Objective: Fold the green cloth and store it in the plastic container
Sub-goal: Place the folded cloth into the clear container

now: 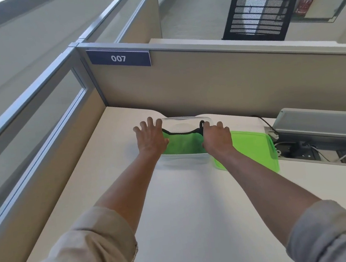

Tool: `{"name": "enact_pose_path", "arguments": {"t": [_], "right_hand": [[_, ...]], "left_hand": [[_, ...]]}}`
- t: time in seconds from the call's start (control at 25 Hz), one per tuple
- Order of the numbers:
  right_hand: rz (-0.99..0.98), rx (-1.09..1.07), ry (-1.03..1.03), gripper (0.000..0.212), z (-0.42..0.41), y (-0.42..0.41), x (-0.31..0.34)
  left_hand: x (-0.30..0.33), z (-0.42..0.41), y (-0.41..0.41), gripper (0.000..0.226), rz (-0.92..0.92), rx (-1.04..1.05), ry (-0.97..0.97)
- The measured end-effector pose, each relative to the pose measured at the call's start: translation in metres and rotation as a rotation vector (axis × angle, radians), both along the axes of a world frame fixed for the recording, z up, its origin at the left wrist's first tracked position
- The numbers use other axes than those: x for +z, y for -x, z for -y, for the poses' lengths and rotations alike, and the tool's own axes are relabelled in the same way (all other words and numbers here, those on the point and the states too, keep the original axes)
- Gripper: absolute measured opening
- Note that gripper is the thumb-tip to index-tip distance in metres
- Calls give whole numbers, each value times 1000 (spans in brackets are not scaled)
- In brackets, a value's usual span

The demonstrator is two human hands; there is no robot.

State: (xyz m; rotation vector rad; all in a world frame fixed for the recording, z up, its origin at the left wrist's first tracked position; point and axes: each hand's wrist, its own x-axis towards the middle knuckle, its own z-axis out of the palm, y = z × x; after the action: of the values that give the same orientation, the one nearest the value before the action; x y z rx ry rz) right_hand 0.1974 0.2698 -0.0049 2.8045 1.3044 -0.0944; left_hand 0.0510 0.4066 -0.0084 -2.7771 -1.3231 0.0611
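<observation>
A clear plastic container stands on the white desk near the back partition. The green cloth, folded and edged in black, lies inside it. My left hand hovers over the container's left side with fingers spread, its thumb touching the cloth. My right hand rests at the container's right side, fingers curled down over the cloth's right end near a black loop. Whether those fingers grip the cloth or only press on it is hidden.
A green lid lies flat just right of the container. Further right is an open cable tray with plugs and wires. Beige partitions wall the desk at the back and left.
</observation>
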Motion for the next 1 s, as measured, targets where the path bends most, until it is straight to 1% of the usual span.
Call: {"name": "enact_pose_path", "arguments": {"t": [0.16,0.2,0.32,0.4,0.52,0.68,0.8,0.88,1.0], "right_hand": [[82,30,-52,52,0,5,4],[95,44,-45,51,1,5,4],[87,78,19,34,2,2,2],[68,96,61,32,1,-1,1],[31,122,28,39,6,-3,0],[48,189,-118,32,18,-4,9],[39,190,-187,25,33,-5,21],[37,180,-196,25,50,-9,27],[52,141,-165,27,81,-19,33]], "left_hand": [[-1,-1,0,51,-160,-33,26],[-2,-1,-1,50,-192,-38,12],[1,1,-2,50,-253,-51,-32],[4,1,-2,52,-253,-50,-20],[7,5,0,52,-123,-74,8],[16,11,6,50,33,-159,-35],[25,27,3,44,133,-253,-113],[30,45,-1,36,224,-327,-162],[35,73,-11,33,329,-399,-141]]}}
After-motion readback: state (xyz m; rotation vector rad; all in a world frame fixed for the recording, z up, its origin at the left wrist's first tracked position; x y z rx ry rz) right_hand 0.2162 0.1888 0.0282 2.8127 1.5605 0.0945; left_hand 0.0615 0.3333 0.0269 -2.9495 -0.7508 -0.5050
